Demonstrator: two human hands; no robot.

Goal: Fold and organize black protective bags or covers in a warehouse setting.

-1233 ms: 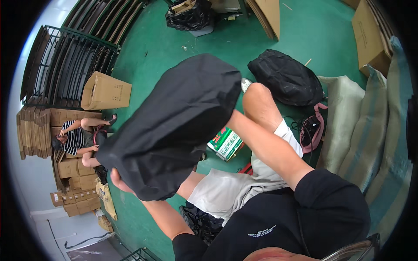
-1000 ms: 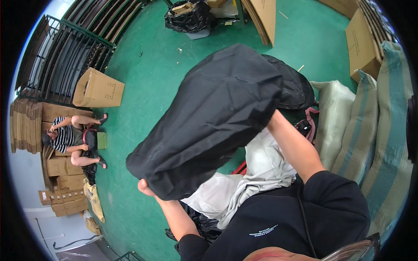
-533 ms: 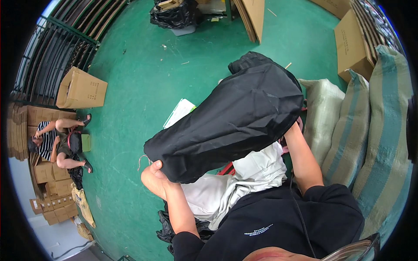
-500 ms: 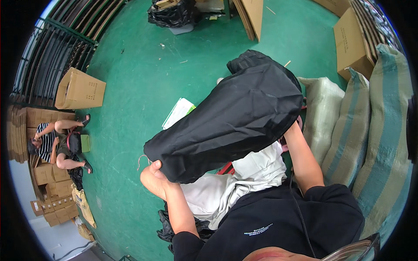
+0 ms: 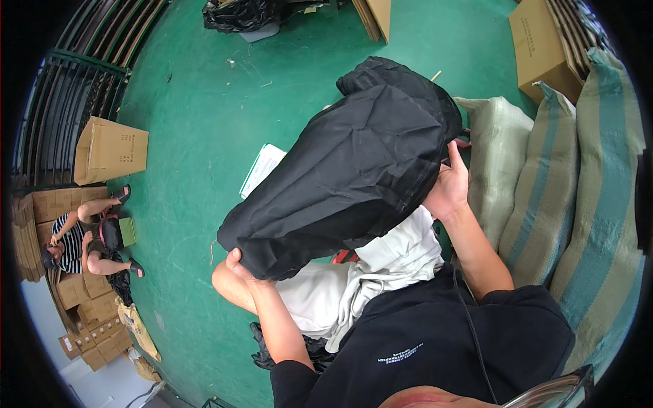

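Note:
A long, bulging black fabric bag [image 5: 340,177] stretches across my front, held up above my lap. Its narrow end is at the lower left, its wide end at the upper right. My left hand [image 5: 245,266] grips the narrow end, thumb on top and fingers hidden under the cloth. At the wide end's lower right edge, my right hand [image 5: 449,185] supports the bag, thumb raised along its side and fingers partly underneath. What fills the bag is hidden. A thin pink cord [image 5: 213,253] hangs beside the narrow end. White cloth [image 5: 391,262] lies over my lap below.
Tall woven sacks [image 5: 541,190] stand close on my right. A white and green flat packet [image 5: 264,168] lies on the green floor. Left are a cardboard box [image 5: 112,151] and a seated person [image 5: 85,238]. A bin lined with black plastic [image 5: 241,17] stands ahead.
My right hand has come further into sight from behind the bag's wide end, its thumb now showing. The bag has shifted slightly left and up in the picture, as the view itself moved.

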